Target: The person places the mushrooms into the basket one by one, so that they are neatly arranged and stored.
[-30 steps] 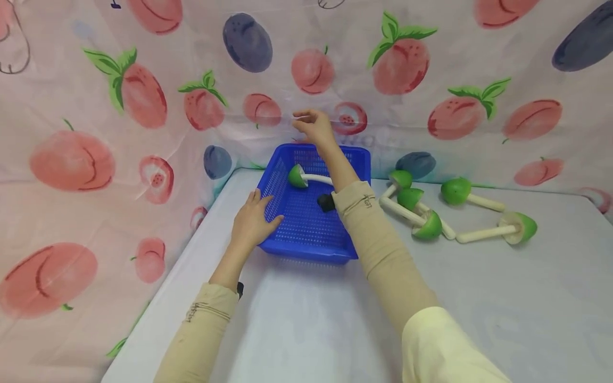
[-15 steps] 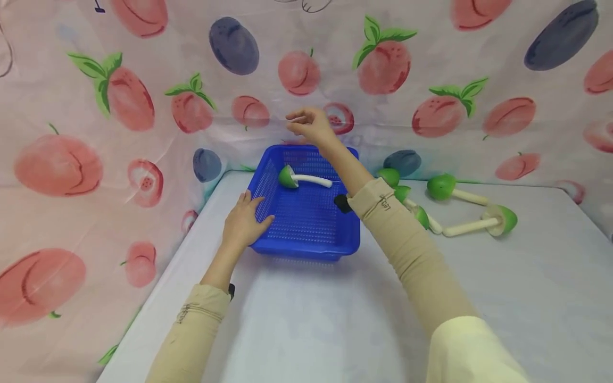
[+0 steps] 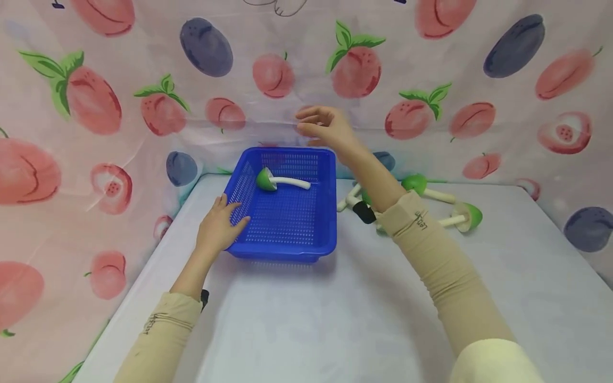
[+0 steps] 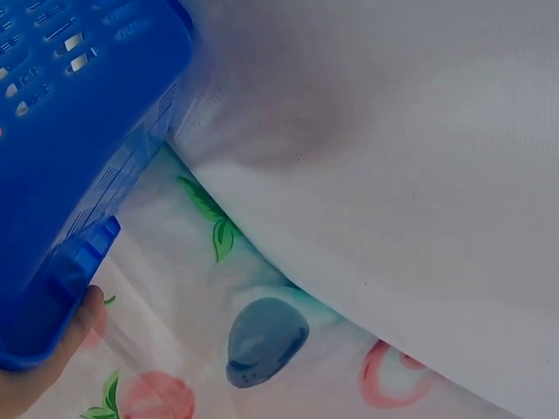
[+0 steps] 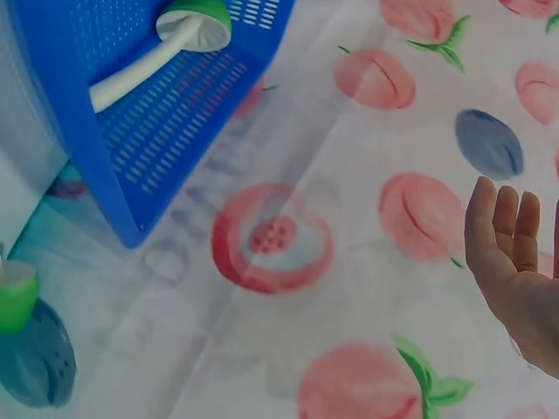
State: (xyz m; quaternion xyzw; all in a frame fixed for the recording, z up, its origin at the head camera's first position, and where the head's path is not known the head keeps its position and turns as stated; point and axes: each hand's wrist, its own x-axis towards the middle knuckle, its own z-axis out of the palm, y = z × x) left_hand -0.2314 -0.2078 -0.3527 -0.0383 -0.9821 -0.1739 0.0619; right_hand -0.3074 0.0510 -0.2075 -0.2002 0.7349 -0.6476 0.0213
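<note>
One green-capped mushroom (image 3: 287, 182) lies in the blue basket (image 3: 287, 215), cap left, stem right. The left hand (image 3: 217, 227) rests on its left side, fingers apart; the right hand (image 3: 331, 128), raised near its far right corner, holds nothing, fingers apart. A sideways push might shift the basket; a low sweep of the right arm (image 3: 442, 276) might roll the loose mushrooms (image 3: 415, 184) on the bench (image 3: 287, 319), several of which that arm partly hides. The left wrist view cuts off most of the left hand.
</note>
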